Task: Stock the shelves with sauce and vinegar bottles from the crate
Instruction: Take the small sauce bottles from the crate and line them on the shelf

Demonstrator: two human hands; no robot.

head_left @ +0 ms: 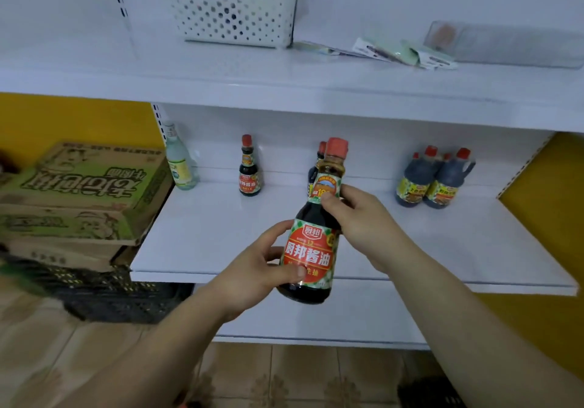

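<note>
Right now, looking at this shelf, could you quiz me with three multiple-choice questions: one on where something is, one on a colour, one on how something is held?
1. Where does the pale clear bottle stand?
A. far left of the middle shelf
B. top shelf
C. on the floor

2. What colour is the cap of the soy sauce bottle being held?
A. green
B. red
C. white

3. How is that bottle held?
A. left hand alone
B. standing free on the shelf
C. both hands

Answers: 1 A, it stands at the left end beside the cardboard boxes. 2 B, the cap is red. 3 C, the left hand grips the body and the right hand the neck.
</note>
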